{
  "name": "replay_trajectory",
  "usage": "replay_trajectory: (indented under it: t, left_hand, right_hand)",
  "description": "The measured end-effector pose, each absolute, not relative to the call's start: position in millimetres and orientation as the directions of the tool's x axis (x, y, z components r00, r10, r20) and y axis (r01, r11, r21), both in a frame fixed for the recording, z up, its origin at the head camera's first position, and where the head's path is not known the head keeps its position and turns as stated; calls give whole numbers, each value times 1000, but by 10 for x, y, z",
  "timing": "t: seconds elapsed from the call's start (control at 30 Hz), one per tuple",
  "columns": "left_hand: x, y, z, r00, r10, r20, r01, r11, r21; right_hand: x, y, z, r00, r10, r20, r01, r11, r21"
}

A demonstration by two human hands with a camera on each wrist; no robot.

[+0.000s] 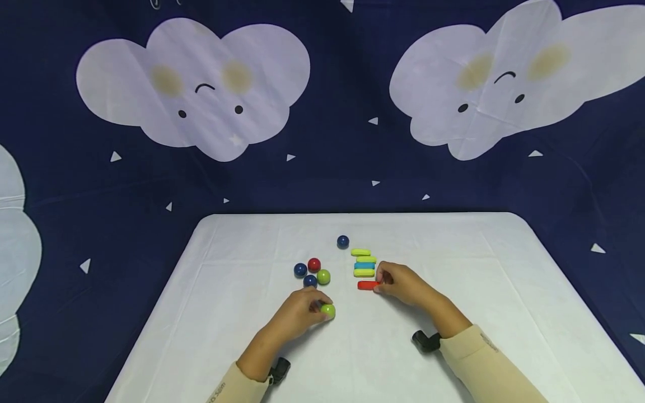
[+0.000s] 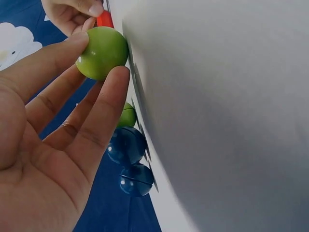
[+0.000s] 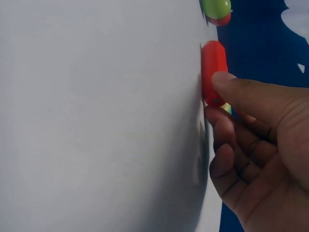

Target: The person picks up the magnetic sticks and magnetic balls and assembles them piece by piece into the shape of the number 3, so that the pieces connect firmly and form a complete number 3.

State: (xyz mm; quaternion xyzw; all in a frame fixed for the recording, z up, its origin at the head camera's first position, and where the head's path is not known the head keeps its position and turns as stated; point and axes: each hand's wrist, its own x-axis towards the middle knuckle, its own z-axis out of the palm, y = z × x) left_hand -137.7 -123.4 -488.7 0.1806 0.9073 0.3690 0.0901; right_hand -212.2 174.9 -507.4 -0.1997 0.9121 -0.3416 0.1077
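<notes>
My left hand (image 1: 297, 314) holds a green ball (image 1: 328, 311) between thumb and fingers; the left wrist view shows this green ball (image 2: 101, 53) large. Just beyond the hand lie a red ball (image 1: 314, 265), another green ball (image 1: 323, 276) and two dark blue balls (image 1: 300, 270), grouped close together. On the other side, my right hand (image 1: 405, 284) pinches the right end of a short red stick (image 1: 367, 285). In the right wrist view, my thumb rests on that red stick (image 3: 214, 63), which lies on the table.
Beyond the red stick, a blue stick (image 1: 364, 266) and several yellow-green sticks (image 1: 360, 252) lie in a column. One more dark blue ball (image 1: 343, 242) sits farther back. All are on a white table (image 1: 242, 246) before a dark blue cloud-patterned cloth (image 1: 342, 184).
</notes>
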Motion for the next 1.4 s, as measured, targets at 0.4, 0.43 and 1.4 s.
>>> replay_trajectory:
  t: [0.4, 0.43, 1.4]
  left_hand:
    - [-1377, -1198, -4896, -918, 391, -67, 221, 645, 731]
    - [-1378, -1196, -4895, -917, 393, -67, 222, 643, 733]
    - [-1401, -1128, -4920, -909, 405, -103, 185, 611, 769]
  right_hand:
    - [-1770, 1741, -5061, -851, -521, -64, -361, 669, -650]
    - [-1751, 1731, -5060, -850, -522, -64, -360, 666, -654]
    - [-1559, 1474, -5118, -814, -580, -36, -398, 602, -693]
